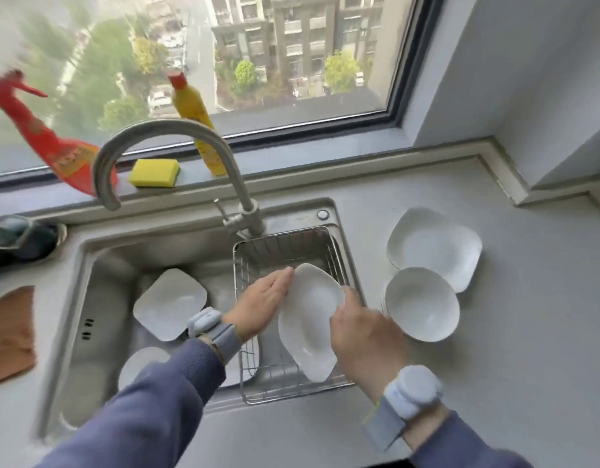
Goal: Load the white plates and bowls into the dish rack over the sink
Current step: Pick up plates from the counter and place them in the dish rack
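A wire dish rack [285, 246] sits over the right part of the steel sink [99, 298]. Tilted on edge above the rack is a white squarish plate [308, 315]. My left hand [263, 307] presses flat against its left side, and my right hand [362, 339] grips its right rim. On the counter right of the sink stands a stack of white bowls [421, 304], and behind it a stack of white plates [433, 244]. Another white plate [170, 304] lies in the sink basin, with a second one [140, 364] nearer me, partly hidden by my left sleeve.
The curved faucet [156, 136] arches over the sink just behind the rack. On the windowsill stand a red spray bottle [45, 136], a yellow sponge [154, 173] and a yellow detergent bottle [197, 123]. A brown cloth [8, 332] lies on the counter at the left.
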`<state>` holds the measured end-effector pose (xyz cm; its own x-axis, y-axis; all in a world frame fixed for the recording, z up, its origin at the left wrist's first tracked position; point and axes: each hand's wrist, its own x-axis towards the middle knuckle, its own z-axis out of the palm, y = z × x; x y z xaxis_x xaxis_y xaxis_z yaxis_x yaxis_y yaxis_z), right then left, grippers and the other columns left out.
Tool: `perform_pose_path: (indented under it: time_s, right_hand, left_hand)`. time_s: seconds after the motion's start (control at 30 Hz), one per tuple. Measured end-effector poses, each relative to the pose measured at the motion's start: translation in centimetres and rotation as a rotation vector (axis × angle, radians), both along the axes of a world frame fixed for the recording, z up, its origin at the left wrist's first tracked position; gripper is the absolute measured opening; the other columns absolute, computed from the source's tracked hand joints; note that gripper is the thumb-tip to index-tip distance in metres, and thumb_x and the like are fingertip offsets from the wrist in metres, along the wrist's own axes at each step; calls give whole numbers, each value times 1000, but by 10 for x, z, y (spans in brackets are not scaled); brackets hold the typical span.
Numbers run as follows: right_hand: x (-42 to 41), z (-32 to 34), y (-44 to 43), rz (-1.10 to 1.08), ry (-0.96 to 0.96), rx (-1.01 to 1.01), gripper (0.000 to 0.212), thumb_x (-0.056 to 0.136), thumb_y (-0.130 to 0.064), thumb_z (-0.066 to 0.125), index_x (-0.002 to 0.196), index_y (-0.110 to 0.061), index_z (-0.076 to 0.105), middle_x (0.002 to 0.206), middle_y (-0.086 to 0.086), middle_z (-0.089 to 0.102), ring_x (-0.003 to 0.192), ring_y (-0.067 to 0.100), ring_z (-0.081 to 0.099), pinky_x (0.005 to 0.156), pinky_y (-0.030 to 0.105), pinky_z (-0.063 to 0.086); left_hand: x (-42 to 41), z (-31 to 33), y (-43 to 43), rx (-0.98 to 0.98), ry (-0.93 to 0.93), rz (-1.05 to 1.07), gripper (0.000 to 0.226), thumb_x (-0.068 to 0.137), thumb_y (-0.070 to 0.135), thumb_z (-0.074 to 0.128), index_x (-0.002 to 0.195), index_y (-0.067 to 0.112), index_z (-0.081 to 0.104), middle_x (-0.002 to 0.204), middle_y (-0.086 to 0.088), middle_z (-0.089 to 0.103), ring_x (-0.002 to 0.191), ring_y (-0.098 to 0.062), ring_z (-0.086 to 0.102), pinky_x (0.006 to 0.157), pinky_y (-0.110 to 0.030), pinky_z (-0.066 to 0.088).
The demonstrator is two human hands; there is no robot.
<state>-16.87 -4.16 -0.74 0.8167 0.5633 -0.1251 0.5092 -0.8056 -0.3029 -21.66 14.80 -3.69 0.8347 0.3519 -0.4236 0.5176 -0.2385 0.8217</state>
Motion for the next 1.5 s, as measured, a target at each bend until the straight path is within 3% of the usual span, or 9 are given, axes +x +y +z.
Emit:
perform_pose_path:
  time_s: [0.1,0.23,0.6,0.93,1.07,1.13,1.23,1.37,1.5]
  right_hand:
    - [-9,-24,36,99,-20,-123,33,92,-18,23,115,-14,46,84,5,65,81,32,72,57,34,39]
    - [-24,-49,78,84,7,-232,21,97,-20,35,116,-15,44,88,7,74,83,31,73,58,32,38]
    - [-37,-90,113,15,9,-414,18,93,-16,40,109,-14,49,87,7,76,82,31,74,57,30,39]
    - [-55,-98,95,-77,199,-406,26,96,-31,39,101,-12,57,94,11,72,82,35,65,62,33,43]
    - [-58,-97,89,-101,277,-333,37,94,-52,41,99,-17,54,90,7,72,81,34,65,65,34,49]
    - [-60,-91,87,-155,281,-311,55,90,-65,41,121,-20,48,92,4,72,86,32,67,66,34,49]
    - [-66,-74,81,-258,292,-213,79,86,-73,40,149,-27,25,85,-8,73,89,29,67,69,37,49]
    - [-89,-53,85,-222,287,-104,48,94,-47,49,139,-34,40,65,-32,60,66,8,61,64,36,48]
    - [-116,-51,103,-238,291,-1,32,93,-30,57,125,-32,55,65,-21,58,61,8,59,63,38,49]
  left_hand:
    - [-10,-20,21,-169,143,49,61,105,52,23,144,14,50,145,-8,56,126,-22,55,113,-36,36]
    - [-37,-35,46,-267,131,53,65,107,48,18,149,6,43,149,-12,51,135,-26,51,119,-39,32]
    - [-74,-49,82,-351,41,138,65,106,50,15,134,12,60,138,-7,62,126,-21,59,116,-44,37]
    - [-107,-92,132,-366,14,558,51,107,47,27,104,15,67,112,-12,71,101,-25,67,91,-41,48]
    - [-129,-143,151,-131,314,351,44,91,49,50,110,13,66,113,-8,67,112,-31,64,97,-41,48]
    - [-137,-172,159,65,488,157,46,95,36,55,133,10,58,131,-8,63,123,-29,58,100,-34,43]
    - [-139,-215,170,272,650,-1,40,94,24,54,131,7,55,129,-12,63,117,-32,61,94,-36,46]
    - [-128,-266,187,402,784,-139,28,95,24,50,119,9,55,116,-8,67,108,-31,65,96,-38,50]
    - [-122,-289,200,351,775,-204,25,97,22,51,114,9,62,117,-8,69,109,-32,65,99,-41,51]
